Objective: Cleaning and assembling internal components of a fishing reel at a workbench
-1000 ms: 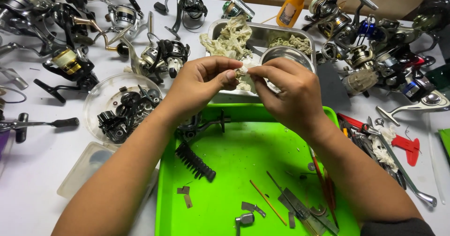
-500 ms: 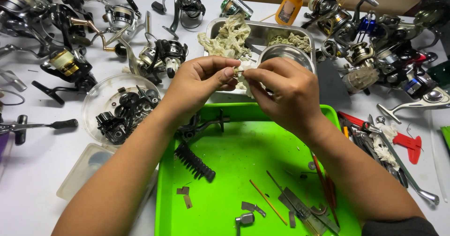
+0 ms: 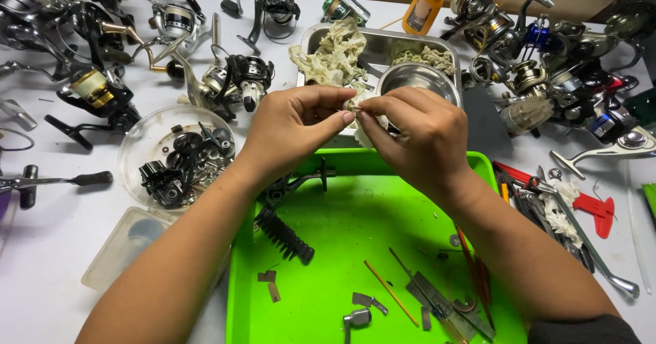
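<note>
My left hand (image 3: 295, 127) and my right hand (image 3: 418, 133) meet above the far edge of a bright green tray (image 3: 342, 235). Between their fingertips they pinch a small part wrapped in a whitish rag (image 3: 363, 122); the part itself is mostly hidden by the fingers. On the tray lie a black ribbed spring-like piece (image 3: 283, 235), a black reel part (image 3: 294, 183) under my left wrist, thin rods and several small metal bits (image 3: 424, 303).
A metal tray (image 3: 383, 47) with dirty rags and a steel bowl (image 3: 417, 77) stands behind my hands. A clear round dish (image 3: 137, 149) of black parts sits left. Many fishing reels crowd the far table, with an orange bottle (image 3: 425, 6). Red-handled tools (image 3: 588, 204) lie right.
Both hands have stayed pressed together on the rag, shifting only slightly, with the fingers working around it.
</note>
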